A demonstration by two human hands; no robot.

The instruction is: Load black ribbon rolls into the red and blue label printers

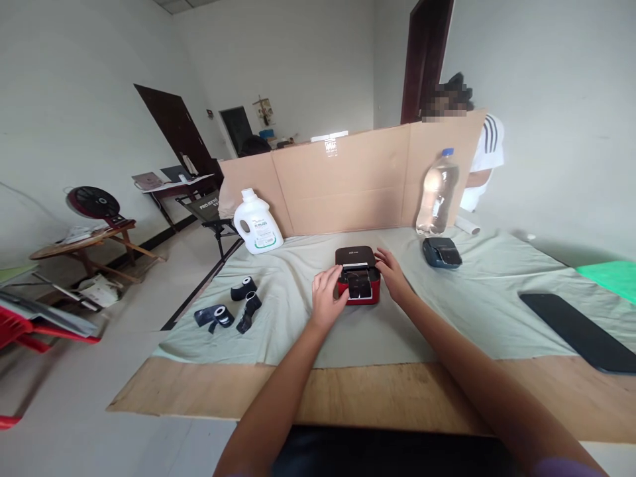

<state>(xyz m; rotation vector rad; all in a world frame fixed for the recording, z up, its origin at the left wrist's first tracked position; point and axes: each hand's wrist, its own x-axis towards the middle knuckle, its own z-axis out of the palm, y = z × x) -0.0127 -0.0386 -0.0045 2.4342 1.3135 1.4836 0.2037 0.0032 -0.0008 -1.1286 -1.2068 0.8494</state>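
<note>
A small red and black device that looks like a label printer (365,299) sits on the cloth before me. Its black lid (356,255) is at the back, and a dark glossy strip (358,285) hangs over its front. My left hand (328,296) lies against the left side, fingers bent at its upper edge and thumb by the strip. On the opposite side, my right hand (393,275) has its fingertips at the right edge near the lid. The two hands grip the device between them. Part of each side is hidden by the fingers.
Several dark rolls (223,316) lie to the left. A white jug (258,225), a cardboard panel (342,185) and a clear bottle (437,195) stand behind. At right are a second dark device (442,253) and a black slab (576,331). A person (489,149) is beyond the panel.
</note>
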